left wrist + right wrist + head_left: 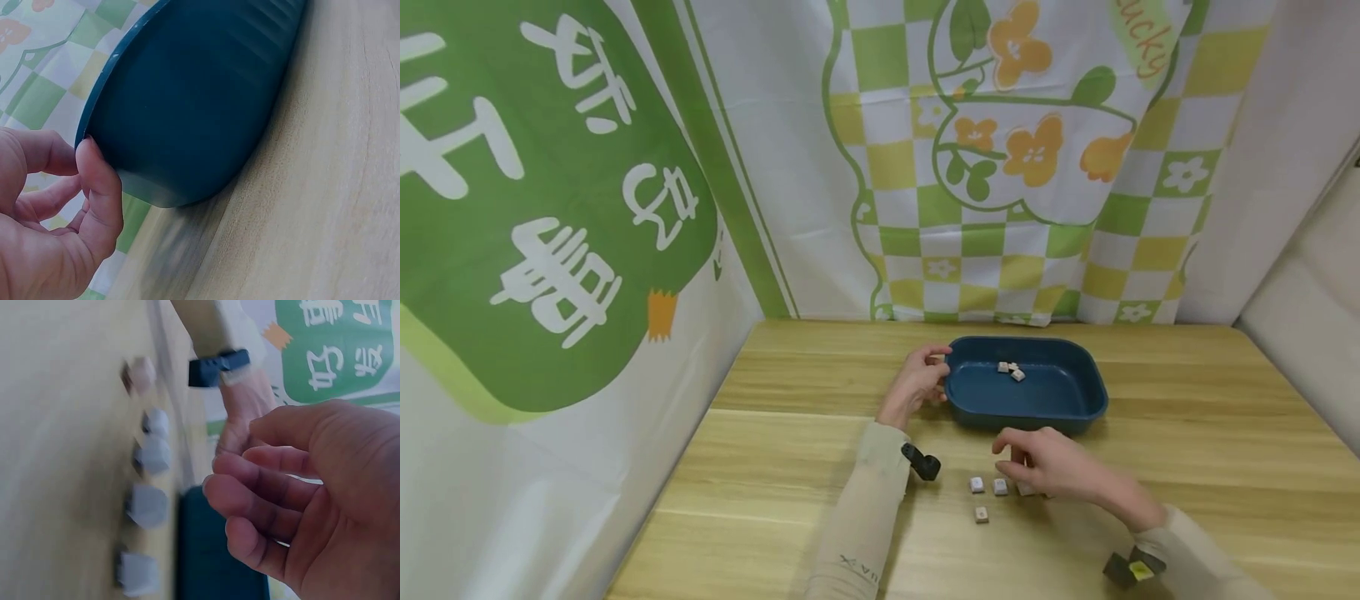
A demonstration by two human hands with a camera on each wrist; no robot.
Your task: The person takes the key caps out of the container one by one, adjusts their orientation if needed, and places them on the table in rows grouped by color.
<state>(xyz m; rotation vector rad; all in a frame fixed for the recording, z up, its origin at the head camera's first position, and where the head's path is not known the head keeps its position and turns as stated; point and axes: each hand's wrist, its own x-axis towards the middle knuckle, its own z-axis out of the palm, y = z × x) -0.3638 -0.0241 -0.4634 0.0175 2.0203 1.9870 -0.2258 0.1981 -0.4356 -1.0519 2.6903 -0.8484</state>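
My left hand [916, 385] pinches the left end of a dark blue rectangular basin [1026, 414]; in the left wrist view, the thumb and a finger [100, 181] meet at its rim. Inside the basin lie a few small whitish keycaps [1018, 375]. My right hand [1051, 465] is just in front of the basin, above a row of similar keycaps [1000, 487]. Its fingers are loosely bent, and the right wrist view shows nothing between them. One more keycap [981, 515] sits nearer the front than the row. The hand partly hides the row's right end.
Everything stands on a wood-grain table [790, 467]. Behind it hangs a green and yellow checked cloth [887, 242], and a printed green and white cloth [685, 350] hangs at the left. Each wrist wears a small black camera [922, 463].
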